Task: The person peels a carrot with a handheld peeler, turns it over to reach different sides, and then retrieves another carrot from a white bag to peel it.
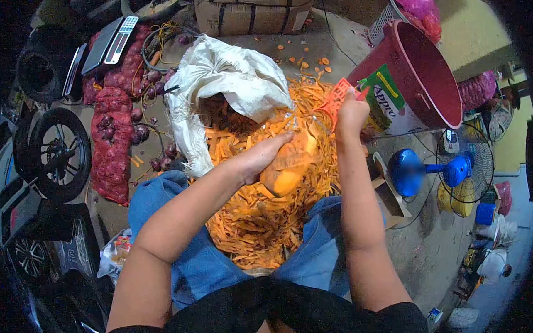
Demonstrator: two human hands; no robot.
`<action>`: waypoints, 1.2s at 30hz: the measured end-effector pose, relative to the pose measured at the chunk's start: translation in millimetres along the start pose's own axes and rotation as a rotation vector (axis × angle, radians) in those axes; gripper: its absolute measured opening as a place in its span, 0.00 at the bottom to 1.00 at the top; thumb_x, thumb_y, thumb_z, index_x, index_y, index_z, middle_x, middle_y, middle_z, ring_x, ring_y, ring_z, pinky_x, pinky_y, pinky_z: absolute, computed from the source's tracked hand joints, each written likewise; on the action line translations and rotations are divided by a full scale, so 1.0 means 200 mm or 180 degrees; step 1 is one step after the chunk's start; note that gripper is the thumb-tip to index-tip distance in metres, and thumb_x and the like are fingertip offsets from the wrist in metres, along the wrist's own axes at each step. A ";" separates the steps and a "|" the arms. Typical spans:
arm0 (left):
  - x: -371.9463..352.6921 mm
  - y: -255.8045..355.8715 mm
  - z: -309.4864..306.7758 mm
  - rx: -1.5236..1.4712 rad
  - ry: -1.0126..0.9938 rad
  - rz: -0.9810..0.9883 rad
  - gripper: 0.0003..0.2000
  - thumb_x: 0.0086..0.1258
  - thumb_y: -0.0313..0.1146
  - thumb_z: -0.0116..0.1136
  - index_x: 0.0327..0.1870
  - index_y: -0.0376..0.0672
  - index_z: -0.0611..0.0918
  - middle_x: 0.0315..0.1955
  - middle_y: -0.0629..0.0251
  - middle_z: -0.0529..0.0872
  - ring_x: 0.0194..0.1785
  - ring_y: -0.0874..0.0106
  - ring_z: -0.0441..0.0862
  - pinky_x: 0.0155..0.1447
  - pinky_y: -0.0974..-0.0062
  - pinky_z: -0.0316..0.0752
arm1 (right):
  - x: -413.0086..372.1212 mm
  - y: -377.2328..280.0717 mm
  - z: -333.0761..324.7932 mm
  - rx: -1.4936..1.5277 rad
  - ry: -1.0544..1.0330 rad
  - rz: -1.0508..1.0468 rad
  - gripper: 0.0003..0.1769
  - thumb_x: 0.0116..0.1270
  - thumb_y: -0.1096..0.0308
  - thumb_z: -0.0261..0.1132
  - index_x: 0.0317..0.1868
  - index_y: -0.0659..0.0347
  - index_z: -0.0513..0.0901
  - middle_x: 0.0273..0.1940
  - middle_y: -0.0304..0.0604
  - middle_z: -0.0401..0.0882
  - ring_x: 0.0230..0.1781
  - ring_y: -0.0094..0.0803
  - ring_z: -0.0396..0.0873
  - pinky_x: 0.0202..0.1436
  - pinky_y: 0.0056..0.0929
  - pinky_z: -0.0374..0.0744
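Note:
My left hand grips a large, partly peeled orange vegetable that looks like a pumpkin, its palm and thumb against the near side. Tan skin remains in patches and bright flesh shows elsewhere. Some of the fingers are hidden behind it. To its right, my right hand is closed around a red-orange plastic peeler with slots in its body, held apart from the vegetable. Orange peel strips heap up between my knees and under the vegetable. A white woven sack lies open behind, with peelings at its mouth.
A tilted maroon bucket stands close beyond my right hand. Red net sacks of onions lie left, with a scale above them. A motorcycle wheel borders the left side. Right are a blue fan and a cardboard box.

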State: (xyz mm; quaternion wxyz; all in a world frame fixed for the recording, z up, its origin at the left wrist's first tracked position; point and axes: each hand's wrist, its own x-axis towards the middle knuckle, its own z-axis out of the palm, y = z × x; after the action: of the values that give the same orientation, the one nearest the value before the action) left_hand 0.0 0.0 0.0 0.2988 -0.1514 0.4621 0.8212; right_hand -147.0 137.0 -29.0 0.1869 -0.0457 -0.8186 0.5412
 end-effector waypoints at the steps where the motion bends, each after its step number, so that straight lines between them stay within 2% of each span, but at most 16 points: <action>1: 0.00 0.01 -0.03 -0.0335 -0.0002 -0.0141 0.23 0.62 0.48 0.37 0.51 0.41 0.66 0.47 0.59 0.71 0.48 0.68 0.71 0.51 0.68 0.66 | 0.00 -0.04 0.00 0.0056 -0.0129 0.0465 0.12 0.56 0.64 0.55 0.25 0.67 0.70 0.20 0.39 0.69 0.20 0.24 0.64 0.26 0.24 0.65; 2: 0.00 0.02 -0.04 -0.0683 -0.0005 -0.0274 0.22 0.62 0.47 0.37 0.50 0.40 0.67 0.45 0.59 0.72 0.46 0.68 0.72 0.50 0.69 0.67 | -0.01 -0.06 -0.01 0.0103 -0.0271 0.0922 0.11 0.57 0.66 0.54 0.27 0.68 0.71 0.21 0.43 0.71 0.21 0.27 0.67 0.28 0.26 0.67; 5: 0.01 0.04 -0.05 -0.1086 -0.0041 -0.0087 0.21 0.62 0.47 0.37 0.48 0.39 0.68 0.42 0.59 0.74 0.44 0.69 0.73 0.49 0.69 0.68 | -0.08 -0.14 -0.02 0.0761 -0.0322 0.0217 0.11 0.57 0.67 0.53 0.27 0.68 0.70 0.22 0.39 0.70 0.22 0.24 0.65 0.27 0.24 0.66; 7: 0.03 0.04 -0.10 -0.1187 -0.0073 0.0002 0.20 0.62 0.46 0.39 0.46 0.39 0.69 0.40 0.60 0.75 0.41 0.69 0.75 0.46 0.69 0.70 | -0.15 -0.22 0.01 0.1261 -0.0310 0.0246 0.10 0.58 0.67 0.53 0.27 0.66 0.71 0.22 0.37 0.70 0.23 0.21 0.65 0.27 0.23 0.65; 9: 0.04 0.04 -0.13 -0.1043 0.0185 0.0058 0.19 0.61 0.46 0.39 0.45 0.40 0.70 0.39 0.60 0.75 0.39 0.69 0.76 0.44 0.70 0.71 | -0.17 -0.26 0.01 0.2149 -0.0533 0.0691 0.09 0.59 0.66 0.52 0.27 0.64 0.72 0.23 0.34 0.70 0.23 0.19 0.65 0.26 0.21 0.65; 12: 0.04 0.03 -0.12 -0.1197 0.0258 0.0184 0.19 0.62 0.45 0.38 0.45 0.39 0.69 0.38 0.61 0.76 0.37 0.69 0.76 0.42 0.70 0.72 | -0.21 -0.28 0.00 0.2279 -0.0736 0.1130 0.09 0.59 0.66 0.52 0.26 0.62 0.72 0.22 0.32 0.69 0.22 0.17 0.65 0.25 0.20 0.65; 17: 0.10 0.00 -0.13 -0.1393 -0.0154 0.0153 0.19 0.63 0.45 0.34 0.46 0.40 0.68 0.38 0.62 0.76 0.38 0.71 0.76 0.42 0.70 0.72 | -0.39 -0.36 0.00 0.1623 -0.0869 0.0483 0.11 0.59 0.64 0.52 0.25 0.62 0.71 0.19 0.33 0.67 0.20 0.19 0.63 0.22 0.22 0.63; 19: 0.11 -0.01 -0.09 -0.1390 0.0146 0.0469 0.19 0.64 0.45 0.31 0.46 0.41 0.68 0.39 0.63 0.75 0.39 0.72 0.76 0.42 0.71 0.72 | -0.44 -0.36 0.00 0.0938 -0.1201 -0.0553 0.11 0.60 0.65 0.51 0.24 0.63 0.69 0.17 0.35 0.65 0.19 0.20 0.61 0.21 0.23 0.62; 21: 0.09 -0.01 -0.05 -0.1241 0.0356 0.0573 0.19 0.65 0.44 0.31 0.46 0.42 0.69 0.38 0.63 0.76 0.39 0.73 0.76 0.41 0.74 0.73 | -0.43 -0.34 0.02 0.1163 -0.1084 -0.0601 0.11 0.59 0.66 0.51 0.24 0.65 0.68 0.16 0.37 0.63 0.18 0.21 0.58 0.21 0.24 0.61; 23: 0.07 0.01 -0.03 -0.0844 0.0511 0.0338 0.17 0.65 0.43 0.33 0.45 0.42 0.69 0.37 0.64 0.77 0.39 0.74 0.76 0.41 0.74 0.73 | -0.38 -0.28 0.03 0.0905 -0.1060 -0.0022 0.11 0.59 0.67 0.52 0.23 0.65 0.68 0.15 0.36 0.62 0.17 0.21 0.58 0.20 0.25 0.61; 25: 0.11 -0.06 -0.03 -0.0907 0.0068 0.0309 0.17 0.64 0.44 0.34 0.45 0.42 0.71 0.38 0.65 0.77 0.38 0.73 0.76 0.43 0.72 0.72 | -0.30 -0.25 0.05 0.0934 -0.0759 0.0039 0.12 0.58 0.66 0.53 0.22 0.66 0.69 0.15 0.37 0.63 0.16 0.22 0.59 0.20 0.26 0.61; 27: 0.13 -0.10 -0.05 -0.1052 0.0189 0.0140 0.19 0.64 0.44 0.34 0.46 0.41 0.70 0.40 0.63 0.76 0.39 0.72 0.76 0.45 0.72 0.71 | -0.26 -0.24 0.04 0.0408 -0.0847 0.1008 0.13 0.57 0.66 0.54 0.21 0.67 0.69 0.15 0.37 0.65 0.16 0.23 0.60 0.20 0.27 0.61; 29: 0.09 -0.05 -0.04 -0.1086 0.0031 0.0055 0.18 0.64 0.44 0.35 0.46 0.40 0.70 0.41 0.62 0.76 0.40 0.72 0.75 0.46 0.72 0.70 | -0.17 -0.11 0.08 0.0094 -0.0580 0.0762 0.13 0.56 0.67 0.55 0.21 0.69 0.69 0.16 0.38 0.67 0.16 0.25 0.61 0.21 0.28 0.62; 31: 0.03 0.00 -0.02 -0.1102 -0.0106 -0.0011 0.18 0.64 0.43 0.35 0.47 0.40 0.69 0.41 0.61 0.75 0.41 0.72 0.75 0.46 0.72 0.70 | -0.06 -0.01 0.08 -0.0106 0.0263 0.0627 0.12 0.56 0.67 0.54 0.22 0.69 0.70 0.16 0.38 0.68 0.16 0.27 0.63 0.22 0.29 0.64; 34: -0.02 -0.02 0.01 -0.1049 -0.0021 0.0026 0.19 0.63 0.44 0.36 0.47 0.39 0.69 0.42 0.60 0.75 0.42 0.69 0.75 0.46 0.70 0.71 | -0.03 -0.07 0.03 0.0425 0.0233 0.1138 0.12 0.56 0.67 0.55 0.22 0.69 0.71 0.17 0.40 0.69 0.18 0.27 0.65 0.24 0.28 0.65; 36: -0.02 -0.01 -0.04 -0.1199 0.0108 0.0016 0.18 0.63 0.45 0.37 0.45 0.41 0.70 0.38 0.61 0.76 0.38 0.70 0.75 0.43 0.70 0.71 | -0.06 -0.10 0.03 0.0525 0.0105 0.0995 0.12 0.56 0.67 0.54 0.23 0.69 0.70 0.18 0.39 0.69 0.19 0.26 0.65 0.24 0.28 0.65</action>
State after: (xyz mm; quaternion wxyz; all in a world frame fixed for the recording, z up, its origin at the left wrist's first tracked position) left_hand 4.0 -8.0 -3.0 0.2554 -0.2173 0.3055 0.8912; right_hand -135.7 119.8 -16.2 0.1170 -0.1658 -0.7512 0.6281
